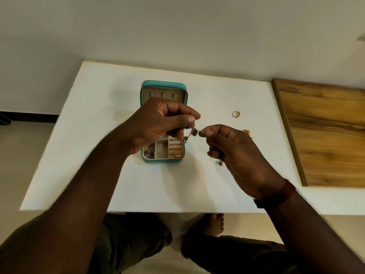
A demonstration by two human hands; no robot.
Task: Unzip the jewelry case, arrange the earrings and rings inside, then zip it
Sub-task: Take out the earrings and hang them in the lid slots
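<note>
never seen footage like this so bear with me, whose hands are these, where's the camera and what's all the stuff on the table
There is no machine here. The one picture comes from a camera worn on a person's head, looking down at their own two bare hands. On the white table stands a teal jewelry case, unzipped and open, with a gold ring and a dark earring already in its compartments. The left hand and right hand pinch a dangling dark earring between them, above the case's right edge. Another gold ring, a gold piece and a small dark piece lie loose on the table. A wooden board sits at the right.
</note>
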